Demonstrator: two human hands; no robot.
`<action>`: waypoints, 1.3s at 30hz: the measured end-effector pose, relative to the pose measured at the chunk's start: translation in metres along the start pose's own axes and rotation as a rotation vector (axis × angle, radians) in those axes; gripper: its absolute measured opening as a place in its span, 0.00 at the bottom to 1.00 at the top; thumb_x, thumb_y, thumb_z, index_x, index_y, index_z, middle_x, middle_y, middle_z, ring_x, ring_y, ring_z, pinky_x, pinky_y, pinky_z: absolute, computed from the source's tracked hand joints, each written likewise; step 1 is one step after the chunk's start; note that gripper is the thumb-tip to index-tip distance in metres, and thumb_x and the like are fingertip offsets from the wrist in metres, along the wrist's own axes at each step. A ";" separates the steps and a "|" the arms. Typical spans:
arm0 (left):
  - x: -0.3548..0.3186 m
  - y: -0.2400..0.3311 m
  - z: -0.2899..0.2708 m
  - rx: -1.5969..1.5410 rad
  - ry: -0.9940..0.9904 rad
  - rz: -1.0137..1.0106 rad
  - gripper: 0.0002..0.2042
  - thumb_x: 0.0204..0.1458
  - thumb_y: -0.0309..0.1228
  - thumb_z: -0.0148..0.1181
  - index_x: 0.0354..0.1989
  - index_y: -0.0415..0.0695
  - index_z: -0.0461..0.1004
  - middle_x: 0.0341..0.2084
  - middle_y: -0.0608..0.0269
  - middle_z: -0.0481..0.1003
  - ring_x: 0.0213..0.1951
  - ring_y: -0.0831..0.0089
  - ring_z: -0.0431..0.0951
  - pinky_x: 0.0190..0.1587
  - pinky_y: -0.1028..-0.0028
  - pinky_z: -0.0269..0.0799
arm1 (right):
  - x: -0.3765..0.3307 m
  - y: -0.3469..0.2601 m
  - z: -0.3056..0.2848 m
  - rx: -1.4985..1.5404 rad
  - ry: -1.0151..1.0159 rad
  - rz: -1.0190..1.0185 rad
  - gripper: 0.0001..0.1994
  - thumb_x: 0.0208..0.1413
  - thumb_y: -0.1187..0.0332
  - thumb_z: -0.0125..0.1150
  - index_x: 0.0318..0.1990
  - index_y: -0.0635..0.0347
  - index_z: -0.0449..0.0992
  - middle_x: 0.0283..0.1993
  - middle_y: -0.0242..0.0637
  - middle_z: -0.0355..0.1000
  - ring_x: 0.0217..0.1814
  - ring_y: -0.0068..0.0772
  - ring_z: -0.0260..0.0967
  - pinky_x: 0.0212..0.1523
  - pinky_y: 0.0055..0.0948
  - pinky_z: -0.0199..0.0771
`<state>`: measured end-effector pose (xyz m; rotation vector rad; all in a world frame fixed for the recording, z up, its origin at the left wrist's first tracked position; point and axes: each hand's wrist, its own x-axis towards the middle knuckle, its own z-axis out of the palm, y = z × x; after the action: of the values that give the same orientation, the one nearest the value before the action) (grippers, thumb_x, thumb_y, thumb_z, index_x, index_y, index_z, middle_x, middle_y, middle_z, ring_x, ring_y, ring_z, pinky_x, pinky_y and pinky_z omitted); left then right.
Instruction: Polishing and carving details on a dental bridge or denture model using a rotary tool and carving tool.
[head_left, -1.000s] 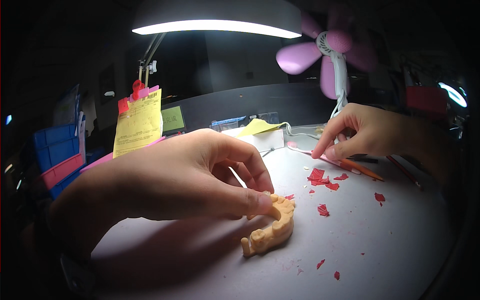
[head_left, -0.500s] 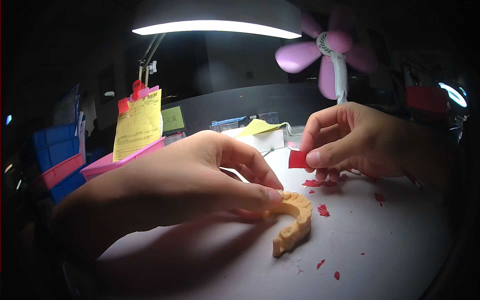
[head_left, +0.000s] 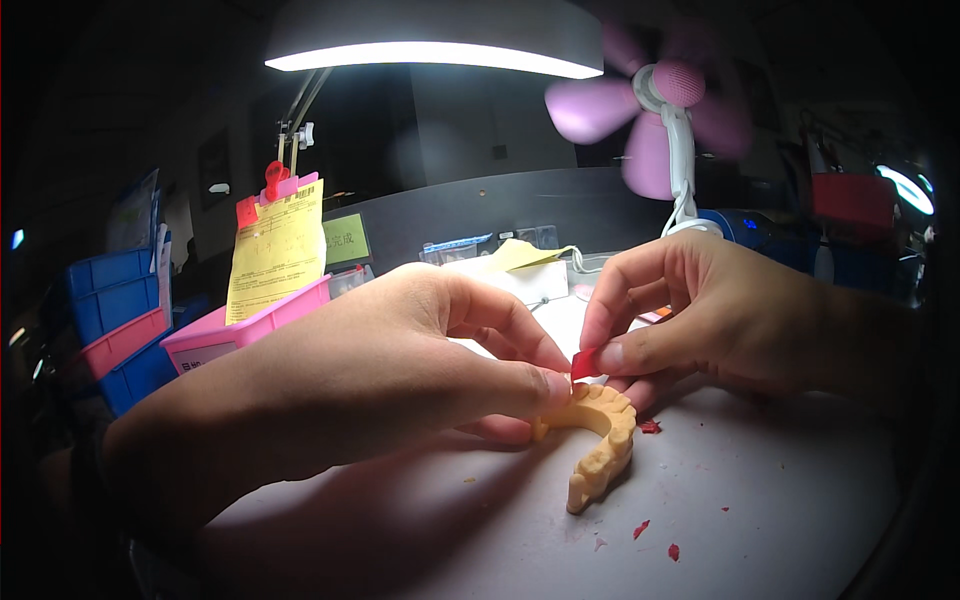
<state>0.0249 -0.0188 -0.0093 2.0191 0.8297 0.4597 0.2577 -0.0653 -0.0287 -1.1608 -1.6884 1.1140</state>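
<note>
Leftward, a pink tray (head_left: 250, 322) sits near a stack of blue bins (head_left: 115, 295) with a pink bin (head_left: 125, 340) between them; a yellow paper slip (head_left: 275, 250) rises behind the tray's near rim, though whether it stands inside is unclear, and the bins' contents are too dark to tell. On the table (head_left: 780, 500), the left hand (head_left: 410, 350) grips the far left part of a tan dental model (head_left: 612, 430) between thumb and fingers, while the right hand (head_left: 695, 300), thumb and forefinger pinched narrow, holds a small red piece (head_left: 583, 364) right by the model's far teeth.
</note>
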 end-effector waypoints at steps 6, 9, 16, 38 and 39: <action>0.001 -0.001 -0.001 -0.005 -0.010 -0.008 0.13 0.57 0.32 0.72 0.44 0.36 0.80 0.43 0.55 0.80 0.48 0.72 0.82 0.51 0.75 0.82 | 0.000 0.000 0.000 -0.045 -0.016 0.005 0.08 0.60 0.75 0.69 0.45 0.67 0.80 0.44 0.41 0.80 0.39 0.25 0.81 0.42 0.25 0.87; 0.003 -0.002 -0.001 0.005 -0.017 -0.021 0.12 0.57 0.32 0.72 0.42 0.37 0.79 0.42 0.54 0.80 0.47 0.73 0.82 0.50 0.76 0.81 | 0.000 -0.001 0.001 -0.063 -0.019 0.002 0.09 0.60 0.74 0.70 0.46 0.68 0.80 0.45 0.41 0.80 0.40 0.26 0.81 0.42 0.26 0.86; 0.004 -0.001 -0.001 0.050 -0.023 -0.002 0.10 0.57 0.30 0.71 0.40 0.37 0.79 0.41 0.55 0.81 0.44 0.75 0.81 0.48 0.78 0.79 | 0.001 -0.001 0.002 -0.064 -0.011 -0.032 0.11 0.61 0.73 0.70 0.48 0.68 0.80 0.45 0.43 0.80 0.42 0.29 0.81 0.43 0.29 0.87; 0.009 0.003 0.002 0.202 0.028 -0.048 0.09 0.56 0.31 0.70 0.38 0.37 0.81 0.37 0.58 0.82 0.41 0.76 0.81 0.47 0.77 0.76 | 0.003 -0.001 0.002 -0.135 -0.041 -0.103 0.09 0.61 0.73 0.69 0.46 0.69 0.81 0.42 0.40 0.80 0.40 0.26 0.81 0.40 0.27 0.85; 0.009 0.003 0.001 0.216 0.031 -0.048 0.09 0.56 0.31 0.70 0.38 0.37 0.81 0.37 0.58 0.82 0.41 0.77 0.81 0.47 0.78 0.76 | 0.004 -0.001 0.002 -0.137 -0.044 -0.112 0.09 0.61 0.73 0.69 0.46 0.69 0.81 0.41 0.40 0.80 0.40 0.26 0.81 0.40 0.27 0.85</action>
<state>0.0330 -0.0144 -0.0077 2.1884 0.9805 0.3885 0.2549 -0.0623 -0.0279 -1.1171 -1.8647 0.9736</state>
